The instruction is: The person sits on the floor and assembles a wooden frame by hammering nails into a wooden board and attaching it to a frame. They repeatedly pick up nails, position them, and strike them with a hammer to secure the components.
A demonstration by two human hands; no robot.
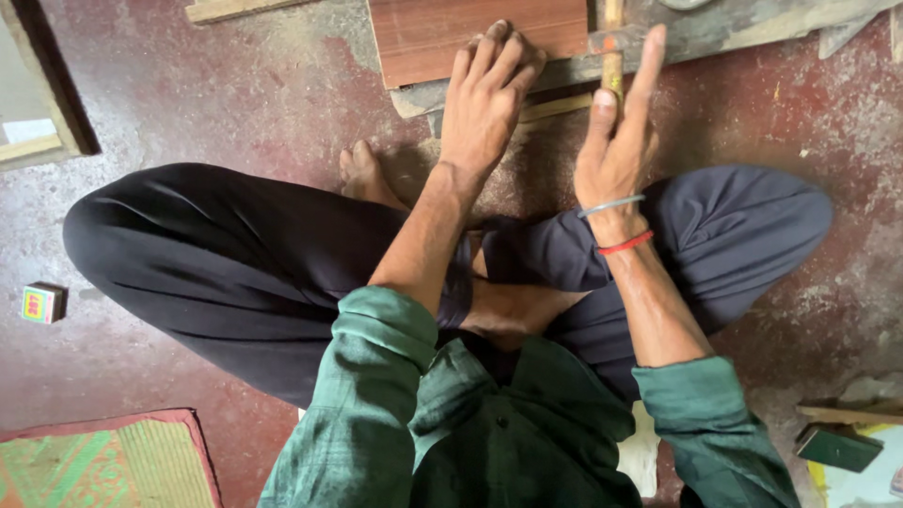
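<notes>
On the floor, the left hand (pixel 484 99) presses flat on a wood panel (pixel 442 33); the right hand (pixel 616 141) grips a hammer (pixel 612 56), forefinger extended, mid-work.

Worn red floor (pixel 235 85), woven mat (pixel 103 466) at corner.

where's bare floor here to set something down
Bare red floor lies between the reddish-brown wood panel and the small colourful box, and right of the right hand on the wooden hammer handle. Crowded: around the left hand and the bottom-right scraps.
</notes>
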